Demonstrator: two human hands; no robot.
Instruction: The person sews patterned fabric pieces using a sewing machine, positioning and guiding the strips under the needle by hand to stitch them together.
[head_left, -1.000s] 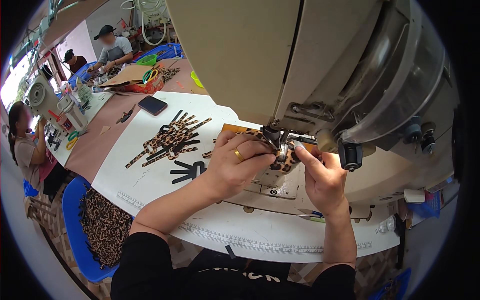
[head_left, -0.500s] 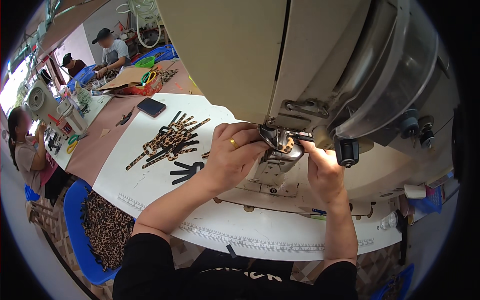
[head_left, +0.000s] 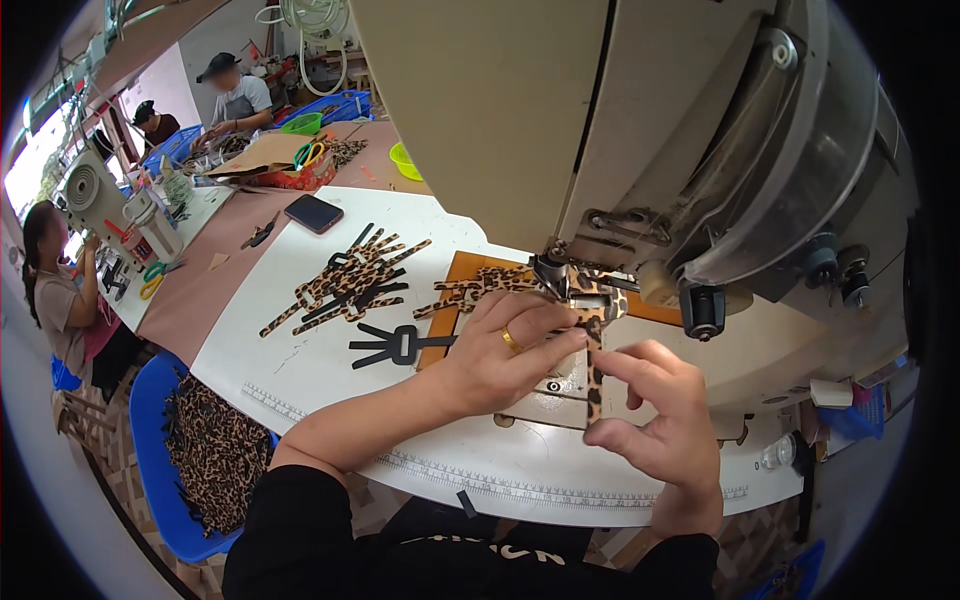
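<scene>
Under the head of the sewing machine lies a leopard-print strap piece, one strip of it pointing toward me. My left hand, with a gold ring, presses its fingertips together on this piece beside the presser foot. Thumb and index finger of my right hand are spread along the strip's right edge, touching it at two places. Left of my left hand lie more leopard-print strips and a black piece with several fanned strips, its right end reaching under that hand.
A pile of leopard and black strips lies on the white table, near a phone. A blue tub full of strips stands at the left. Other people work at the far left. A printed ruler follows the table's near edge.
Both hands have drawn nearer to me from the machine's needle area. The strap piece now lies flat, its strip in view. My right thumb and index finger have spread apart.
</scene>
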